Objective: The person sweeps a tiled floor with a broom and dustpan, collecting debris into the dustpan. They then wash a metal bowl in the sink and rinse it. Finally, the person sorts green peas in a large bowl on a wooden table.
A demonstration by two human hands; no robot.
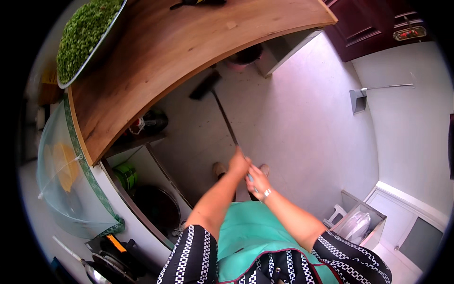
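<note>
Head view, looking down on the sweeping of a pale floor (307,118). In use for this: a long-handled broom (224,116), reaching forward and slightly to the left from the green apron (250,220), with the dark brush head (205,86) near the front edge of the wooden tabletop (203,33). Impossible to tell from here whether pressed on the floor or lifted a little. Around the shaft (230,130), both hands: the left hand (240,163) farther from the apron, with fingers wrapped about it and without visible gap; just behind, near the end, the right hand (258,180) (with a white band (267,192) at the wrist), with fingers curled around it too.

As for progress, seemingly in the middle of the sweeping. Visible as left: scattered dark specks (204,124) between the brush head and the shoes (219,169), not yet gathered into any pile, as far as can be seen. To the right, cleaner-looking floor; by the white wall (402,132), well apart from the hands, a grey long-handled dustpan (359,102), not in use. Hard to judge: the shaded part beneath the tabletop.
</note>
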